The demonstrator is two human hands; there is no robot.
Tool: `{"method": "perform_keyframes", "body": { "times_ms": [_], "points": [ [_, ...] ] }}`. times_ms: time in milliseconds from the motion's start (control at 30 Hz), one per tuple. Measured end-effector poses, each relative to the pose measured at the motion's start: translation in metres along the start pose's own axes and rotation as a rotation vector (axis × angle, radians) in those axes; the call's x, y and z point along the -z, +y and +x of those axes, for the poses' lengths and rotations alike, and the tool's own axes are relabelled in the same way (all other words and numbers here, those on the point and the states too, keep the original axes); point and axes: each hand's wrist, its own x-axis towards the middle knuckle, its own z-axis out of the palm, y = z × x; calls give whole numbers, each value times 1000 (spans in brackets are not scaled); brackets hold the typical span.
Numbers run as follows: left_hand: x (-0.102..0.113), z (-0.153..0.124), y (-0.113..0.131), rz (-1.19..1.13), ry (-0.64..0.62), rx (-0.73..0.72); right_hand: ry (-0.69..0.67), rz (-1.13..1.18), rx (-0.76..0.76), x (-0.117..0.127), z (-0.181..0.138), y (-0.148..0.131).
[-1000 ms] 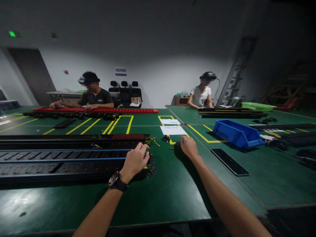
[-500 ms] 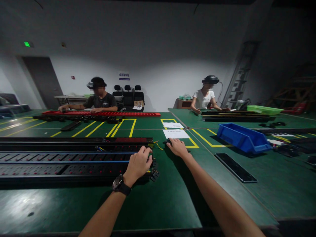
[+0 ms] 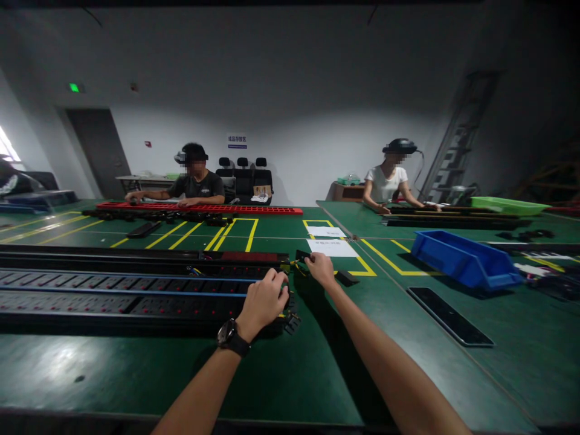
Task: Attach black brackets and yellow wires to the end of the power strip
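The right hand (image 3: pixel 321 267) has travelled left across the green table (image 3: pixel 290 374) over the past second, away from a flat black piece (image 3: pixel 347 278) that now lies uncovered just beside the wrist. Its fingertips are pinched on a small black part (image 3: pixel 302 255). That part sits lifted at the far end of the long black power strip (image 3: pixel 136 290), with thin yellow wire showing next to it.

The left hand (image 3: pixel 265 299), a dark watch on its wrist, rests on the near right end of the same strip. Its fingers are curled down onto the housing; whether they clasp it or only press on it cannot be told. The strip runs off to the left, rows of red-marked sockets and a blue line along its length.

Beyond the right hand lie 2 white sheets (image 3: pixel 332 247) inside yellow floor-style markings. A blue bin (image 3: pixel 466 260) and a flat black panel (image 3: pixel 448 308) sit well apart to the right. Across the table, 2 co-workers in headsets sit at their own work, 1 behind a long red strip (image 3: pixel 199 209), the other (image 3: pixel 385 184) near a green tray (image 3: pixel 507 205).
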Motion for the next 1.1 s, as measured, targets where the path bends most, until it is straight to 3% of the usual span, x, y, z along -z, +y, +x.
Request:
{"method": "perform_keyframes", "body": {
  "times_ms": [233,833,1100],
  "points": [
    [-1,0,-1,-2,-4,-1,16,54,-27,-7,-10,-6],
    [0,0,0,12,-24,12,45,139,75,-24,-8,-3],
    [-3,0,-1,16,22,-13,-18,369,122,-32,-10,3]
  ]
}}
